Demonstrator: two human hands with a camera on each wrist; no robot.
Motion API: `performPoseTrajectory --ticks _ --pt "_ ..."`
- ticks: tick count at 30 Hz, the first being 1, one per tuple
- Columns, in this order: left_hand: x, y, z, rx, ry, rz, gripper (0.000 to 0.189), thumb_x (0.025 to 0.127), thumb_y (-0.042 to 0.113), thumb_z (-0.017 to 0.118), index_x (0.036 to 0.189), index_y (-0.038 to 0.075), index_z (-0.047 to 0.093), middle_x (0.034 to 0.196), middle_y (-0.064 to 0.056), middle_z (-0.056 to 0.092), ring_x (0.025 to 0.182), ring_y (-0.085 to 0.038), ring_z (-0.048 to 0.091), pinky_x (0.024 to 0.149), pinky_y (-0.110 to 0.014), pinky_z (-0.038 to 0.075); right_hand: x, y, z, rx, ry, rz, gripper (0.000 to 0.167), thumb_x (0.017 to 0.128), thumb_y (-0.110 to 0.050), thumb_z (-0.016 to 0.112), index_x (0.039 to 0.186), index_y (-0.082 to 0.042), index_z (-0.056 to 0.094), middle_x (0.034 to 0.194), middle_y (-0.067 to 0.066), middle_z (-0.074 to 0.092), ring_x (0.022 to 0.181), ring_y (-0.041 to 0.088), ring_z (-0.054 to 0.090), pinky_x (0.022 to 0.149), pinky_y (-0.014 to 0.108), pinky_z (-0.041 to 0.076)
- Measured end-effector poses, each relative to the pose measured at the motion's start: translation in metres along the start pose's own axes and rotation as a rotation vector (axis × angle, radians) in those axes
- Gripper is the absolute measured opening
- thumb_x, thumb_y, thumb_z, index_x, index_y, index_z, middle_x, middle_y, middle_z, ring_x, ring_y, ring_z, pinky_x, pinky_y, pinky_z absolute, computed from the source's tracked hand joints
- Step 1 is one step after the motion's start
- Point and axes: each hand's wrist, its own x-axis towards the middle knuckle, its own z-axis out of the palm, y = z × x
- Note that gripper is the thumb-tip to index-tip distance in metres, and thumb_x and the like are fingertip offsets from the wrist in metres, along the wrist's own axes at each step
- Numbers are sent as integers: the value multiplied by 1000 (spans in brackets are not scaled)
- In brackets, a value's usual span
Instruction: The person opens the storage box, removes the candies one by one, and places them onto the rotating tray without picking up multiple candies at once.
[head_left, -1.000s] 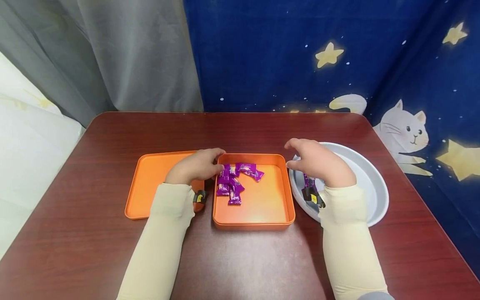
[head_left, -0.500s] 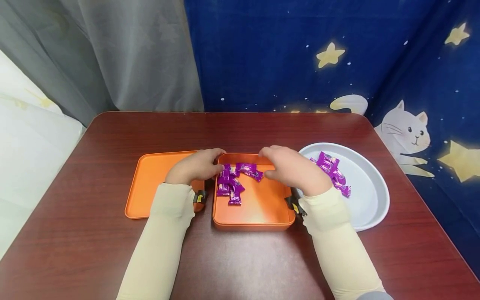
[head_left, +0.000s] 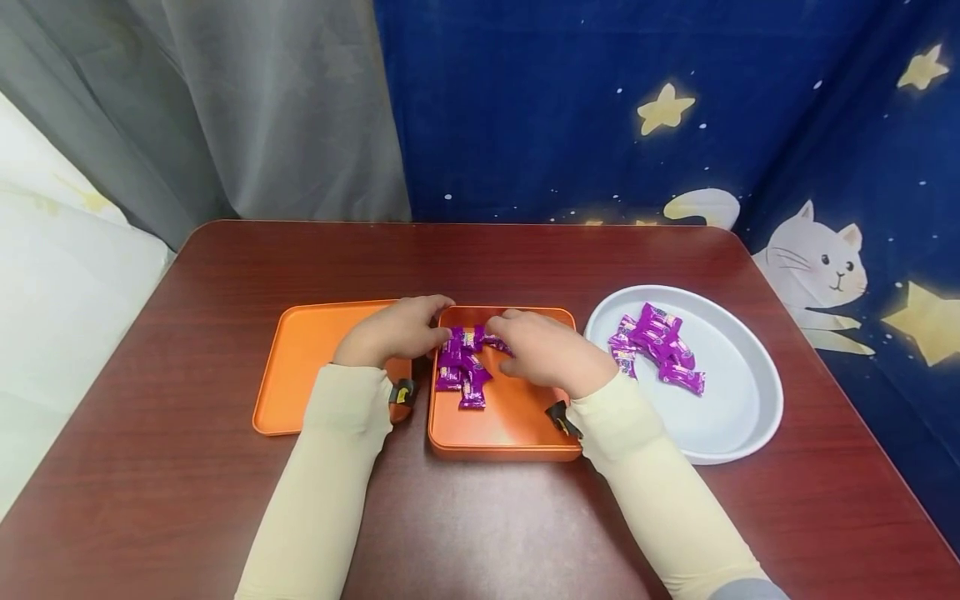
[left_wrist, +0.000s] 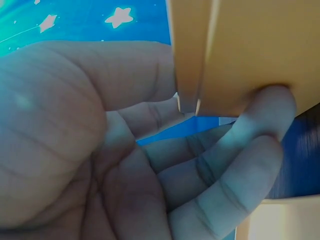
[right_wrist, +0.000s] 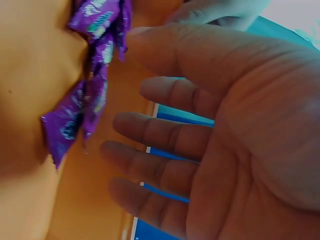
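Observation:
An orange box holds several small purple wrapped candies along its left and back sides. At its back left corner, my left hand grips the wall, thumb at the rim and fingers curled against the outside in the left wrist view. My right hand reaches over the inside of the box, covering some candies in the head view. From the right wrist, its fingers look spread and hold nothing; the thumb tip is close beside the purple candies, and contact is unclear.
Right of the box stands a round white tray with several more purple candies. An orange lid lies flat at left, partly under my left arm. The brown table backs onto curtains.
My right hand has moved left from the white tray to over the box, uncovering the candies on the tray. The left hand has stayed at the box's wall.

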Motion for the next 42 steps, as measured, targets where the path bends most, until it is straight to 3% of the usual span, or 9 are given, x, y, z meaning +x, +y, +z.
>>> performPoseTrajectory --ticks 8,13,17,25,33,42 --pt "2 2 -1 9 5 20 49 99 19 59 145 11 47 116 -11 59 98 -26 58 90 -40 52 8 2 9 -58 55 -11 25 93 -23 66 114 -9 65 96 3 57 90 21 58 87 35 50" --pt "1 2 -2 24 0 20 50 99 20 59 146 10 45 116 -12 59 99 -27 57 92 -41 51 8 3 11 -52 9 8 37 94 -20 67 129 -7 63 119 8 61 112 26 59 103 39 45" --pt "0 1 -2 13 -7 3 51 99 20 58 147 9 44 119 -12 59 100 -27 57 96 -44 50 8 3 12 -50 -44 21 46 93 -19 68 136 -4 58 131 12 59 122 28 56 108 41 40" --pt "-1 0 -1 13 -1 -15 52 99 21 58 148 10 43 127 -13 57 104 -28 56 100 -47 47 9 4 15 -44 -45 32 26 94 -20 69 117 -9 67 101 6 61 92 22 59 93 37 50" --pt "0 1 -1 20 -5 -18 53 99 21 58 149 10 42 128 -13 56 107 -29 55 100 -48 47 10 7 16 -42 -91 55 14 92 -18 71 102 -12 64 91 3 57 82 21 54 76 34 48" --pt "0 1 -1 16 -6 -14 52 99 20 58 149 9 43 131 -14 54 107 -29 54 100 -46 47 9 8 15 -21 -109 73 14 88 -15 74 95 -13 62 85 2 57 78 20 54 73 32 47"
